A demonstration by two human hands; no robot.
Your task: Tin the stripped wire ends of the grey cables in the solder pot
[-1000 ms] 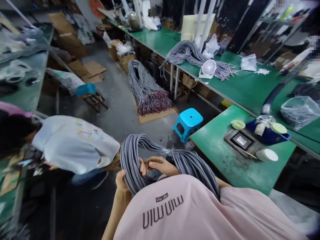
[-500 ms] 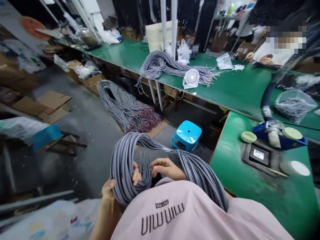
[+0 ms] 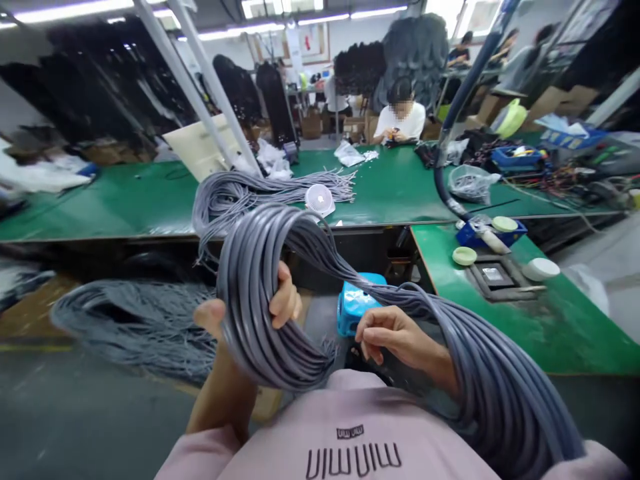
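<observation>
A thick bundle of grey cables [image 3: 250, 287] arches in front of my chest. My left hand [image 3: 285, 300] is closed around its looped left end, fingers inside the loop and thumb on the outer side. From there the bundle narrows and runs right, then hangs over my right forearm. My right hand [image 3: 395, 337] hovers below the narrow part, fingers loosely bent and somewhat apart, with nothing visible in them. Cut cable ends show under the loop, close to my shirt.
Behind the bundle is a blue stool [image 3: 354, 310]. More grey cables [image 3: 135, 327] lie on the floor at left. The long green bench [image 3: 390, 193] bears another cable bundle [image 3: 220, 197] and a small white fan [image 3: 320, 199]. A person [image 3: 400, 120] sits beyond it.
The view has swung right and up. My left hand has lifted the looped cable bundle higher. My right hand has moved right, away from the loop, with the bundle still over that arm.
</observation>
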